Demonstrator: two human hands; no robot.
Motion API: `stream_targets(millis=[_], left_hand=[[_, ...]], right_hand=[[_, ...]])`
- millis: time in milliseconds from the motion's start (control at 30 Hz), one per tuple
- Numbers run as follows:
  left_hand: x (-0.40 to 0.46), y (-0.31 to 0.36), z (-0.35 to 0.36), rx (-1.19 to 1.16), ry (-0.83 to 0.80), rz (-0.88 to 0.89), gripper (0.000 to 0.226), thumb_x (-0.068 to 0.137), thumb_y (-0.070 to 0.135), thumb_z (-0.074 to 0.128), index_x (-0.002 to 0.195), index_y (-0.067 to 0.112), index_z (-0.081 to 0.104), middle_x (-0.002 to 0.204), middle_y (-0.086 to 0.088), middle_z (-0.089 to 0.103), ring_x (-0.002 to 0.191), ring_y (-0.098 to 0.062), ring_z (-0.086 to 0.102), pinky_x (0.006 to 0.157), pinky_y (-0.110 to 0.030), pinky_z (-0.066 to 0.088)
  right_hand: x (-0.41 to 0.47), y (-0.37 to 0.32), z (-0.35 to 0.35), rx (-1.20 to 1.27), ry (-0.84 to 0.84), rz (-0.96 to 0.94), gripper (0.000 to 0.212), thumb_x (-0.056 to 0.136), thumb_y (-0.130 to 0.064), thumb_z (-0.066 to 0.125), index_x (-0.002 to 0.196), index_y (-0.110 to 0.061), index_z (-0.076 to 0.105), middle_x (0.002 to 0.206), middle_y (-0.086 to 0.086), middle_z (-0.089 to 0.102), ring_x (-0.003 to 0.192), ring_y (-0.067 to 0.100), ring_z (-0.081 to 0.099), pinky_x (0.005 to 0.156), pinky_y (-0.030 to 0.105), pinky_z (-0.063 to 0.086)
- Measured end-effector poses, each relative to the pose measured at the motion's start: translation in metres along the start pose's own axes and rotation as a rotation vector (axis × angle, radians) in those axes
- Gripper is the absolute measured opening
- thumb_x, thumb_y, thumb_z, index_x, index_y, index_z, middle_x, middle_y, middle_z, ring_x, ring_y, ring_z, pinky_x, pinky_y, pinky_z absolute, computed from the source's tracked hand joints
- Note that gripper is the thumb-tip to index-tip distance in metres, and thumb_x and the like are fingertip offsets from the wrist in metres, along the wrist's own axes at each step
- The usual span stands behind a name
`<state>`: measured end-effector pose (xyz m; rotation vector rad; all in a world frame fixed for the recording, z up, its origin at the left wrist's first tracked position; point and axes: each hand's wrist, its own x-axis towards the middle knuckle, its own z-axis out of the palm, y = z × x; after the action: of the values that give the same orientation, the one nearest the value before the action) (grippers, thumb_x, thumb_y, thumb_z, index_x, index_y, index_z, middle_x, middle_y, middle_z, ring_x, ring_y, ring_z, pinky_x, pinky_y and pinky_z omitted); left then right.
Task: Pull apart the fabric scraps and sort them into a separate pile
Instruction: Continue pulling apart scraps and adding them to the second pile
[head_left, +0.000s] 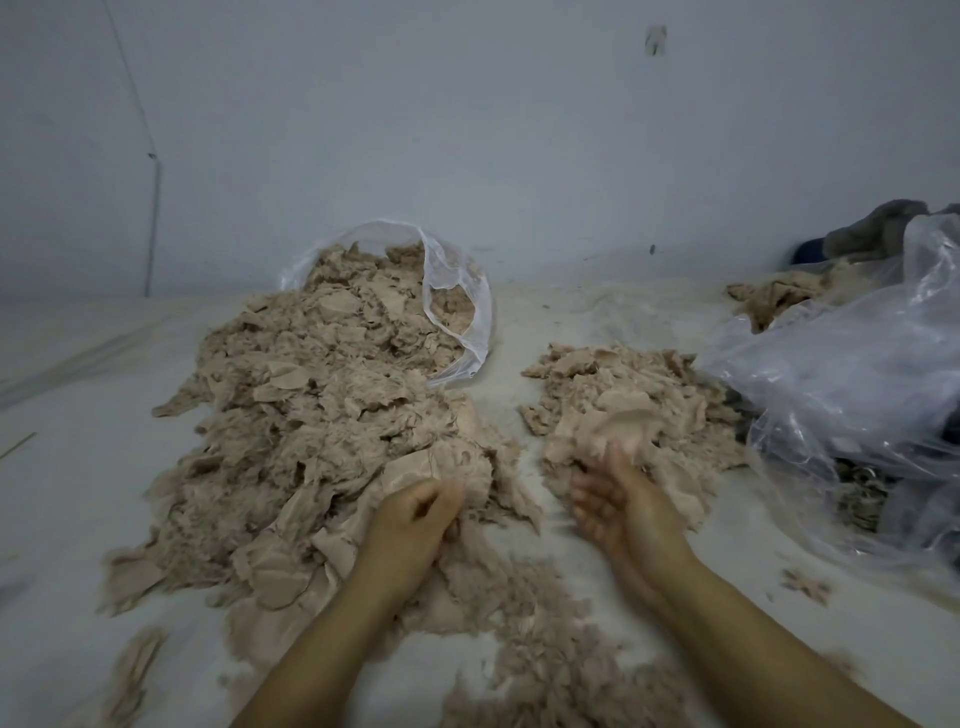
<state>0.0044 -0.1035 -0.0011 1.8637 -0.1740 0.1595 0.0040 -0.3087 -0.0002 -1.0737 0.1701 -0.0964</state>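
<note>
left hand (415, 512) is gripping scraps at the big pile (311, 415); right hand (618, 506) is lying released, palm up, beside the small pile (623, 395)

No readable text — no labels, brands, numbers or signs anywhere.

Bare workroom, plain wall (467, 130), heaped fabric scraps (322, 415), plastic bags (831, 374)
</note>
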Motion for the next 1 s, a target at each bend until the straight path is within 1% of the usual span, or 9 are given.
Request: stream_targets(millis=[67,200,300,400,600,733,833,900,1000], left_hand=[[0.001,-0.003,-0.004,0.215,-0.035,0.084,0.009,0.088,0.023,0.063,0.081,0.029,0.064,0.076,0.015,0.062,0.062,0.004,0.053,0.060,-0.007,0.040],[-0.001,-0.013,-0.006,0.633,-0.192,0.185,0.029,0.084,0.026,0.067,0.112,0.034,0.063,0.089,0.025,0.054,0.076,0.017,0.048,0.068,0.002,0.035],[-0.002,-0.008,0.000,0.355,-0.099,0.170,0.022,0.080,0.014,0.071,0.090,0.033,0.068,0.078,0.015,0.060,0.067,0.011,0.051,0.064,-0.004,0.039],[-0.001,-0.006,0.005,0.203,-0.113,0.236,0.027,0.079,0.009,0.072,0.072,0.034,0.066,0.077,0.006,0.063,0.071,0.002,0.056,0.065,-0.010,0.042],[-0.001,-0.012,0.006,0.277,-0.243,0.241,0.024,0.092,0.018,0.056,0.073,0.028,0.047,0.063,0.019,0.052,0.058,0.000,0.044,0.056,-0.016,0.035],[0.001,-0.007,0.005,0.100,-0.051,0.218,0.022,0.089,0.011,0.061,0.072,0.020,0.050,0.053,0.011,0.046,0.049,-0.001,0.038,0.049,-0.015,0.033],[0.003,0.001,-0.002,-0.088,0.141,0.192,0.019,0.090,0.008,0.059,0.074,0.013,0.049,0.050,0.009,0.037,0.045,-0.002,0.032,0.045,-0.013,0.030],[0.002,0.005,-0.004,-0.189,0.126,0.161,0.017,0.090,0.008,0.058,0.075,0.011,0.050,0.056,0.000,0.035,0.046,-0.005,0.030,0.044,-0.013,0.029],[-0.002,0.007,0.004,-0.225,0.045,0.127,0.015,0.089,0.007,0.059,0.076,0.010,0.051,0.060,-0.010,0.035,0.046,-0.009,0.029,0.042,-0.016,0.027]], right_hand=[[-0.004,0.009,0.001,-0.213,-0.061,0.048,0.019,0.094,-0.022,0.057,0.086,-0.005,0.061,0.070,0.008,0.059,0.060,0.018,0.055,0.056,0.029,0.049],[-0.010,0.027,0.010,-0.652,-0.206,-0.043,0.007,0.087,-0.020,0.068,0.091,-0.015,0.065,0.072,0.001,0.062,0.060,0.007,0.058,0.057,0.021,0.048],[-0.013,0.028,0.011,-0.871,-0.310,-0.102,0.022,0.078,-0.038,0.075,0.096,-0.027,0.068,0.081,-0.010,0.065,0.072,0.002,0.059,0.069,0.015,0.048],[-0.019,0.029,0.015,-0.872,-0.410,-0.153,0.013,0.077,-0.030,0.077,0.085,-0.023,0.070,0.072,-0.012,0.064,0.063,-0.001,0.054,0.064,0.015,0.045],[-0.021,0.026,0.014,-0.704,-0.365,-0.125,0.011,0.091,-0.010,0.061,0.082,-0.011,0.055,0.052,-0.005,0.057,0.047,0.011,0.057,0.047,0.021,0.044],[-0.018,0.023,0.011,-0.675,-0.367,-0.115,0.009,0.095,-0.006,0.053,0.087,-0.007,0.057,0.052,-0.002,0.061,0.045,0.012,0.056,0.046,0.023,0.045],[-0.016,0.019,0.008,-0.724,-0.366,-0.125,0.015,0.095,-0.002,0.051,0.084,-0.010,0.058,0.064,0.002,0.064,0.048,0.010,0.056,0.048,0.022,0.046],[-0.016,0.016,0.007,-0.788,-0.360,-0.182,0.016,0.091,-0.004,0.057,0.089,-0.020,0.060,0.079,-0.002,0.063,0.059,0.000,0.056,0.056,0.016,0.046],[-0.018,0.016,0.008,-0.865,-0.390,-0.413,0.052,0.082,-0.013,0.068,0.116,-0.046,0.047,0.116,-0.014,0.047,0.097,-0.010,0.049,0.078,0.007,0.043]])
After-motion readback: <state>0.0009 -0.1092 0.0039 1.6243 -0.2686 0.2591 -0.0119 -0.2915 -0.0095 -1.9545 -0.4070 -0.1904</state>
